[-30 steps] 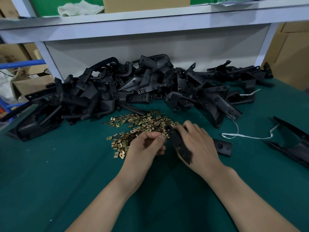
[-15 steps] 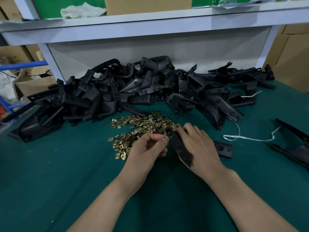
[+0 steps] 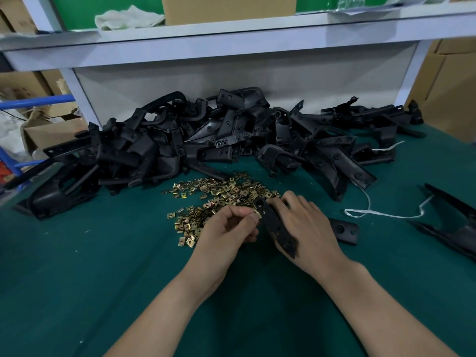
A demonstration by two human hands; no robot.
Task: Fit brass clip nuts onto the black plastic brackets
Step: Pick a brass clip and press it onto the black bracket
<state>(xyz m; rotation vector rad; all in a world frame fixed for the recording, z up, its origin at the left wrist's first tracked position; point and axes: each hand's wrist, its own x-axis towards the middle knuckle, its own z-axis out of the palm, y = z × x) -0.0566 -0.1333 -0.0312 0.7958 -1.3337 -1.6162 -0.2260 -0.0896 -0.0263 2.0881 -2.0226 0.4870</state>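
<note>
Far left, off the surface: cardboard boxes (image 3: 51, 130). The green surface (image 3: 77, 279) carries a big heap of black brackets (image 3: 206, 140) along its far side, under a white shelf (image 3: 231, 45) w/ a rag (image 3: 123, 18) on top. Just near of the heap, centre: loose pile of brass clip nuts (image 3: 211, 199). At the pile's near-right edge is the left hand (image 3: 226, 233), fingers (image 3: 242, 217) curled, thumb & forefinger clamped on one clip nut (image 3: 256, 215), held against the far end of a flat bracket (image 3: 275, 225). The right hand (image 3: 309, 228) grips that bracket from the right, fingers wrapped behind it, its pointed end toward the wrist. Just right of the hand a black tab (image 3: 345, 229) lies on the surface; can't tell if it's the same piece. Further right: white string (image 3: 368, 212), then a lone black part (image 3: 453, 228) at the edge.
</note>
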